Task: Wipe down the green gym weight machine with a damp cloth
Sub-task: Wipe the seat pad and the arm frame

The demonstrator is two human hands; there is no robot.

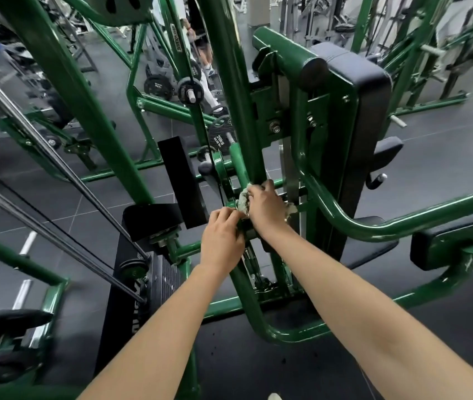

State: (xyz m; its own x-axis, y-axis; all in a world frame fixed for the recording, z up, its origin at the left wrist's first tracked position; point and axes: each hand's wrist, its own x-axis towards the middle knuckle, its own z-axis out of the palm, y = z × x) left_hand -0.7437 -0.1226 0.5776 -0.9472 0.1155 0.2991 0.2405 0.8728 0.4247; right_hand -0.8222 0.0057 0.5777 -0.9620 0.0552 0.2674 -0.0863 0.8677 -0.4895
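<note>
Both bare forearms reach forward and down into the middle of the green weight machine (231,82), meeting at a joint where the tall upright post comes down to a cluster of smaller green bars. Right hand (265,207) sits on that joint, back of the hand up, fingers curled over a crumpled pale cloth (244,199) and pressing it against the green metal; cloth bulges out on the left of the hand and a frayed corner shows on its right side. Left hand (223,241) just below and left of the right, knuckles bent, fingers curled around a green bar; the fingertips lie close to the cloth's lower edge, and whether they also pinch the cloth cannot be told. The two hands are nearly touching. Behind the post, a black 20kg plate (220,140) hangs on a peg. To the right, a black back pad (356,90) is mounted upright on the frame, with a curved green handle bar (373,226) sweeping out beneath it toward the right edge. Left of the hands, a black weight stack (157,281) stands under two taut cables (56,168) running diagonally down to it. Floor (446,157) is dark grey tile. More green frames and racked plates fill the background, somewhat blurred; a person's legs (209,82) are visible beyond the post.
</note>
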